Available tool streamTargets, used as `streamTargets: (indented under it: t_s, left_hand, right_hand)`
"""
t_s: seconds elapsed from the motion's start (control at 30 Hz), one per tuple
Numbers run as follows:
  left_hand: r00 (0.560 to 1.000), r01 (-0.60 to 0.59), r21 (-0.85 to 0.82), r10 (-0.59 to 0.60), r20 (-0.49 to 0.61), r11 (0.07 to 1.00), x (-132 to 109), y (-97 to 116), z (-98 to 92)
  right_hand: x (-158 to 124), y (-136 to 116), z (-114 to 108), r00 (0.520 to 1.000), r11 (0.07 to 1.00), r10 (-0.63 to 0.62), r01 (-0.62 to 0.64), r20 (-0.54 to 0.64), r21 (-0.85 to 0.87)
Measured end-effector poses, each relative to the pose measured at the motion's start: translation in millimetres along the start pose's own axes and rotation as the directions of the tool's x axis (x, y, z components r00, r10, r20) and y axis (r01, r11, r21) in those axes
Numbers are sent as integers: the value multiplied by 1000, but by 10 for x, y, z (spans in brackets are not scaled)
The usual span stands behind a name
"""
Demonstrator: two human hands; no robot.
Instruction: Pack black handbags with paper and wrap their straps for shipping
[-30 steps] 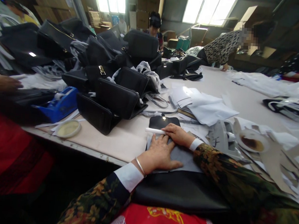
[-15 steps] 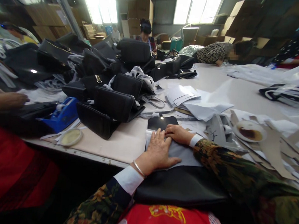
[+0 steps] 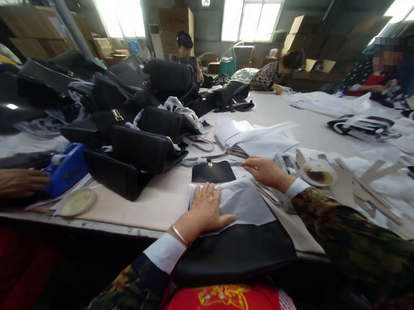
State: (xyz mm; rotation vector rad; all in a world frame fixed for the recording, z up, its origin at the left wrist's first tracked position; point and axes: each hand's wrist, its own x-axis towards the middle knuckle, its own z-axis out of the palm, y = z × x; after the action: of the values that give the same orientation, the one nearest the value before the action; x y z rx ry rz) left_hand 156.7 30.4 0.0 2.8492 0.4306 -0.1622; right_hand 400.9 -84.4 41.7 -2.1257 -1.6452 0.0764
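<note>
The left hand (image 3: 204, 210) lies flat on a thin white sheet (image 3: 251, 203), fingers pointing to the far side and thumb out to the right. The sheet rests on a big black bag (image 3: 240, 251) at the near edge of the table (image 3: 152, 207). A black flap (image 3: 215, 173) with 1 gold clasp (image 3: 210, 165) shows just past the sheet. The right hand (image 3: 263, 171) is right of the flap, fingers bent a little; I cannot tell if they pinch anything. Loose white papers (image 3: 263, 138) lie past it. To the left are a heap of black bags (image 3: 141, 148), 1 blue tape holder (image 3: 70, 166) and another person's hand (image 3: 16, 183).
</note>
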Motion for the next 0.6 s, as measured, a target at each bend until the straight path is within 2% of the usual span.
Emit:
streamTargets:
  t_s: [0.07,0.13,0.23,0.37,0.5,0.6]
  left_hand:
    - [1000,4,4,-4,7,1000,8,3,-1]
    - [1000,1,6,-1,7,1000,16,6,3]
    - [1000,-2,4,2,27,1000,23,-3,-9]
    - [988,-83,-26,85,126,996,10,-120,-101]
    - [945,-212,-87,227,238,973,-48,-359,-253]
    - [919,-241,-111,263,293,964,-100,-494,-375]
  right_hand:
    - [-3,-139,71,990,994,-110,111,84,-14]
    - [-32,-255,222,954,976,-193,211,230,-56]
    - [-118,-308,444,912,961,-192,250,363,-119]
    - [-242,-256,518,908,962,-164,233,386,-140]
    - [-324,-280,455,903,958,-145,230,405,-170]
    - [-378,-342,424,897,950,-152,248,415,-190]
